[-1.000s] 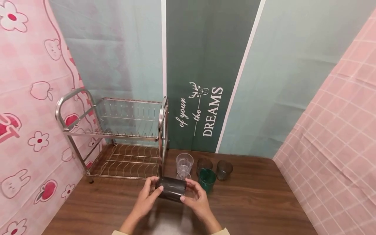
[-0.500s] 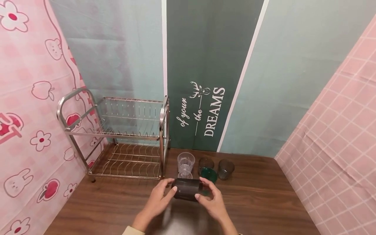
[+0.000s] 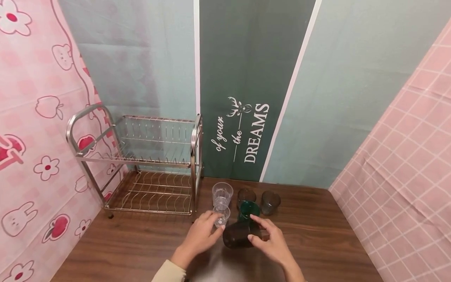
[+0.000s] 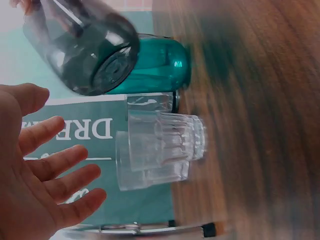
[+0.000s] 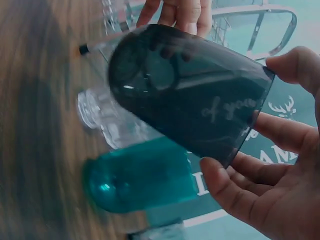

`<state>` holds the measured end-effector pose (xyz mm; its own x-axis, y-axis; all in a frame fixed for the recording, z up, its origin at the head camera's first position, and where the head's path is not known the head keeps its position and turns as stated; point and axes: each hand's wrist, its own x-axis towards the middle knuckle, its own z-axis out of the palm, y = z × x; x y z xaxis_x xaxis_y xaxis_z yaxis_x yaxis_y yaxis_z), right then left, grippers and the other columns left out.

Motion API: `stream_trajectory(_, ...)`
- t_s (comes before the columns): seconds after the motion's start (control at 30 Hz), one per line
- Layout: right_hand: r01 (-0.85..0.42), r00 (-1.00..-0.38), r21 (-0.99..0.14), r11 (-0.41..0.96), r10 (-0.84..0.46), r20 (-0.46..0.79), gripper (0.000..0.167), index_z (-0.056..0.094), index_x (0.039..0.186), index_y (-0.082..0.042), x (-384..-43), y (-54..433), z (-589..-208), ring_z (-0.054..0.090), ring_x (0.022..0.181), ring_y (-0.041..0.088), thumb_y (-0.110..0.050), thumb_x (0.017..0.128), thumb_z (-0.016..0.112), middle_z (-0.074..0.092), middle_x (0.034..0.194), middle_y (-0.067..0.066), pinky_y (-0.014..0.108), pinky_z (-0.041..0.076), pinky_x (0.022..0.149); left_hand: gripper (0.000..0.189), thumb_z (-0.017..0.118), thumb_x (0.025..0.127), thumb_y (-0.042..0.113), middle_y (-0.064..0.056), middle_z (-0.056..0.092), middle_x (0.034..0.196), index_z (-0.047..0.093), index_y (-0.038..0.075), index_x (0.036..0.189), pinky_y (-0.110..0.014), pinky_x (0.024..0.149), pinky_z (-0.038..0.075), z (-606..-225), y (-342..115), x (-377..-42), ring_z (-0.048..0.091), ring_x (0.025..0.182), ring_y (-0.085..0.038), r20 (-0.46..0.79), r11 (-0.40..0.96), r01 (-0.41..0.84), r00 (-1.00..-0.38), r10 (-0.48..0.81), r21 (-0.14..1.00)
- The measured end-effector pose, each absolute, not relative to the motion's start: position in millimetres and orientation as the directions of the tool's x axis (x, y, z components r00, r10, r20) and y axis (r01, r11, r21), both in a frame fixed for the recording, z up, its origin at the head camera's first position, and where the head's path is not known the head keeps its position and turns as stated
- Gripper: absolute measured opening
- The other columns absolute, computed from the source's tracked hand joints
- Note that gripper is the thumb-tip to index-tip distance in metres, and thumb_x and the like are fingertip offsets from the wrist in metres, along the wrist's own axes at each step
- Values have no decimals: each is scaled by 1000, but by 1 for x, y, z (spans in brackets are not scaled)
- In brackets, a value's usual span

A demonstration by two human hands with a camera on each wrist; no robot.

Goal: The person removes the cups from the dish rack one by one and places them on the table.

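Observation:
A smoky, see-through dark cup point(image 3: 236, 235) is tilted nearly on its side above the table. My right hand point(image 3: 276, 243) grips it by the rim, with thumb and fingers around the mouth in the right wrist view. My left hand point(image 4: 35, 170) has spread, relaxed fingers and is apart from the cup's base in the left wrist view. Just beyond the left fingertips stands a small clear cup point(image 3: 220, 221), with a larger clear cup point(image 3: 222, 191) behind it. A green cup point(image 5: 145, 175) stands upright behind the dark one, partly hidden by it in the head view.
Two more dark cups stand at the back, one behind the green cup point(image 3: 246, 194) and one to its right point(image 3: 270, 203). A two-tier metal dish rack point(image 3: 151, 161) is at the left. Printed cloths surround the wooden table point(image 3: 310, 235).
Both hands held the dark cup earlier and carried it to the right. My left hand has since let go of its base, while my right hand keeps hold of the rim end.

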<state>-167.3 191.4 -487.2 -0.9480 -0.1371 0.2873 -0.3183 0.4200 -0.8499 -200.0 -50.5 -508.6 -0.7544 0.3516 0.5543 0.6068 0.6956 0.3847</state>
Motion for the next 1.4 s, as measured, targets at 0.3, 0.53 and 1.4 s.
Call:
stream_trajectory(0.3, -399, -913, -633, 664, -227, 338, 50, 64, 118, -17, -169, 212, -477, 46, 70, 11, -19, 69, 77, 57, 97, -6, 26, 40, 58, 31, 65, 81, 32, 0, 57, 99, 65, 15, 107, -36, 64, 44, -505, -37, -206, 56, 84, -19, 592, 732, 629, -704, 392, 263)
stream_trajectory(0.53, -403, -911, -547, 734, -264, 317, 50, 66, 115, -10, -174, 224, -475, 52, 78, 13, -22, 68, 78, 57, 95, -3, 33, 44, 65, 31, 64, 82, 35, 0, 57, 100, 64, 17, 108, -35, 66, 43, -499, -30, -210, 54, 87, -19, 580, 752, 621, -704, 410, 223)
stream_trajectory(1.4, -279, -956, -401, 872, -214, 200, 53, 60, 121, -3, -230, 259, -483, 47, 102, 39, -18, 72, 73, 52, 111, 22, 50, 45, 76, 34, 65, 81, 37, -3, 55, 103, 65, 18, 109, -34, 70, 40, -499, 13, -225, 52, 91, -19, 527, 797, 590, -722, 448, 130)
